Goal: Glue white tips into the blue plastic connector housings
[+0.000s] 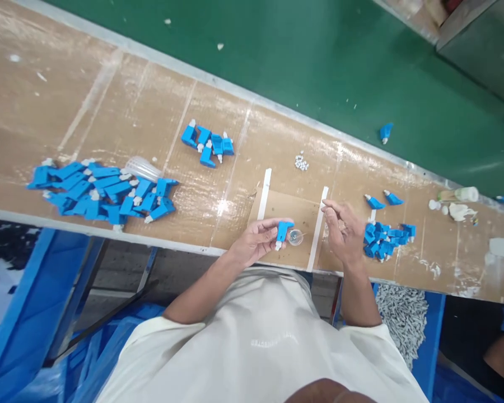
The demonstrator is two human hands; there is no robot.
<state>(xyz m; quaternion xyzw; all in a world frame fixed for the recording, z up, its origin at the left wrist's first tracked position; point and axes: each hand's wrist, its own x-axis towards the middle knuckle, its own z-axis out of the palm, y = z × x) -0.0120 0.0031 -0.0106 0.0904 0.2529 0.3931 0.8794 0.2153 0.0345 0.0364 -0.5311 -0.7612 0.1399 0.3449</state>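
Observation:
My left hand [258, 240] is closed on a blue plastic piece [283, 230] with a white tip pointing down, held over the front edge of the bench. Just right of it stands a small clear round cup [295, 238] with a thin stick or rim line across it. My right hand [342, 229] hovers near a white tape strip [318, 229], index finger and thumb brought together at the left; anything between them is too small to make out. Beyond both hands lies a little heap of small white pieces [301, 162].
Blue pieces with white tips form a large pile [105, 193] at left, a small group [208, 144] farther back, and a pile [386, 240] at right. A clear plastic cup [143, 168] lies by the left pile. A bottle [460, 194] lies far right. A bin of grey pieces [403, 319] stands below.

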